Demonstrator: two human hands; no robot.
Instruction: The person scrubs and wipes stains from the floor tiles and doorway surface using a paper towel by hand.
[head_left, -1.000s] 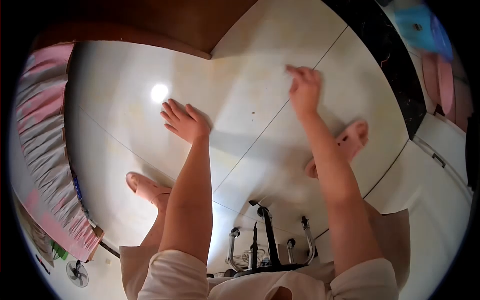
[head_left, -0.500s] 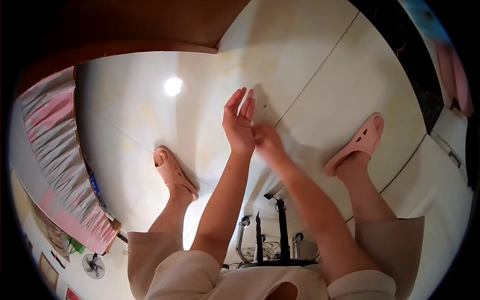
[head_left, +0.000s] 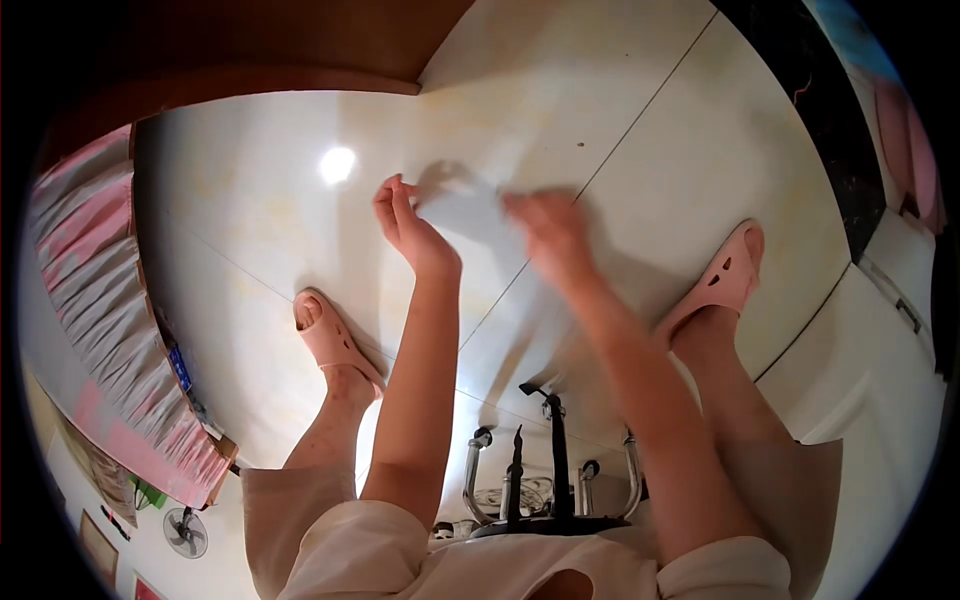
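Note:
My left hand (head_left: 415, 230) is raised over the tiled floor, its fingers loosely bent and apart. Nothing shows in it. Off to its right, separated by a gap, is my right hand (head_left: 555, 235), smeared by motion. Its fingers point left toward the left hand; whether they pinch anything is hidden by the blur. Both forearms reach forward from short pale sleeves. Below the hands, a pink slipper (head_left: 335, 335) is on my left foot and another pink slipper (head_left: 722, 275) on my right.
Between my legs is a black seat base with chrome legs (head_left: 555, 450). A brown wooden panel (head_left: 300, 60) stands ahead, and a pink-and-grey ruffled cloth (head_left: 100, 260) hangs at left. A small fan (head_left: 186, 533) is at lower left, a white cabinet (head_left: 890, 300) at right.
My hands have parted: the right has left the left wrist and moved up and right, while the left has shifted left, turned and bent its fingers. The view has shifted slightly.

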